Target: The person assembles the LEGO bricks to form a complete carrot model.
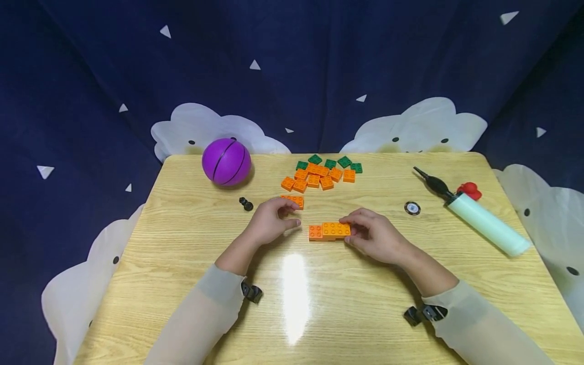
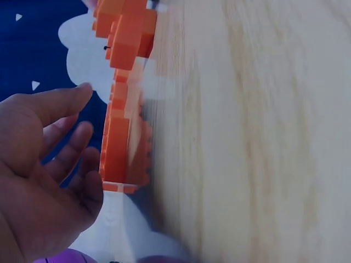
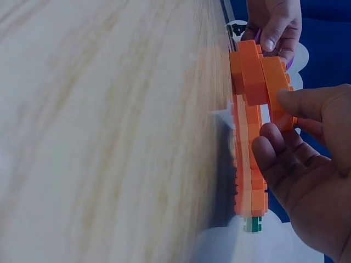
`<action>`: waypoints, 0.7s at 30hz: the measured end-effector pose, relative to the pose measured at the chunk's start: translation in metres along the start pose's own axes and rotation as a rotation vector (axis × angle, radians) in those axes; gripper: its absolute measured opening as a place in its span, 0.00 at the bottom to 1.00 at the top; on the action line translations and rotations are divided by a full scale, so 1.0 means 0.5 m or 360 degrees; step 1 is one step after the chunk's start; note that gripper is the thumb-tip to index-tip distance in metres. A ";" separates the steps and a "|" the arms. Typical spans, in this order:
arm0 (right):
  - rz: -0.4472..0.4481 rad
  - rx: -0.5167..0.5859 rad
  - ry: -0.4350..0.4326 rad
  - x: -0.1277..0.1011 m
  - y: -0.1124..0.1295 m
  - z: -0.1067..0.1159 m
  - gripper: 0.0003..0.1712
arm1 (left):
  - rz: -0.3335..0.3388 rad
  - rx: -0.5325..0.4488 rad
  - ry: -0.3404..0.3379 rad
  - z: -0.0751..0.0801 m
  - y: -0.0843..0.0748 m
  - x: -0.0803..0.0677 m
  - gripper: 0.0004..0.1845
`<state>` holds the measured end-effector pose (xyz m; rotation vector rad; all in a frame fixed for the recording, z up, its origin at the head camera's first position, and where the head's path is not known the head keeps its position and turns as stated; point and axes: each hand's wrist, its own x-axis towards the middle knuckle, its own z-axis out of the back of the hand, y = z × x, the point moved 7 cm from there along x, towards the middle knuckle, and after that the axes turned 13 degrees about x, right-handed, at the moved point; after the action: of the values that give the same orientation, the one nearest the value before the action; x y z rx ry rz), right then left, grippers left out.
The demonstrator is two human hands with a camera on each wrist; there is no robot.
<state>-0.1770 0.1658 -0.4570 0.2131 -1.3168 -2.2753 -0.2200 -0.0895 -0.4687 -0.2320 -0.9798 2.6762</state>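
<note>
We are seeing an orange eight-stud toy brick sitting near the middle of the wooden table, lying over the right part of a lower orange brick; in the right wrist view we are making out further orange brick beneath, the topmost one leaning slightly. The right hand is pinching that top brick at its right end between thumb and fingers; the left hand is hovering just left of the stack, its fingers loosely bent and grasping nothing. Beyond the left fingers we are finding another orange brick, partly covered; whether they are touching it, we are not able to tell. Farther back, loose orange bricks are lying in a cluster, with green four-stud bricks behind them; to the left, a purple ball and a small black pawn-shaped piece are resting; to the right, we are noticing a poker chip, a pale green hand pump with a black nozzle, and a red hat-shaped piece beside it; a navy curtain is hanging behind.
</note>
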 end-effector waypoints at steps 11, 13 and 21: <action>0.0009 -0.0014 0.0004 -0.002 0.001 0.002 0.24 | 0.0049 0.0146 -0.0201 0.019 0.023 0.022 0.18; 0.0009 -0.0013 0.0007 -0.002 0.003 0.002 0.24 | 0.0058 0.0169 -0.0190 0.018 0.025 0.026 0.20; 0.0029 -0.0014 0.0022 0.000 0.005 0.002 0.25 | 0.0104 0.0256 -0.0146 0.016 0.033 0.041 0.31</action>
<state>-0.1766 0.1653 -0.4542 0.2128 -1.2960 -2.2603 -0.2449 -0.0999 -0.4747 -0.1105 -0.7887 2.8301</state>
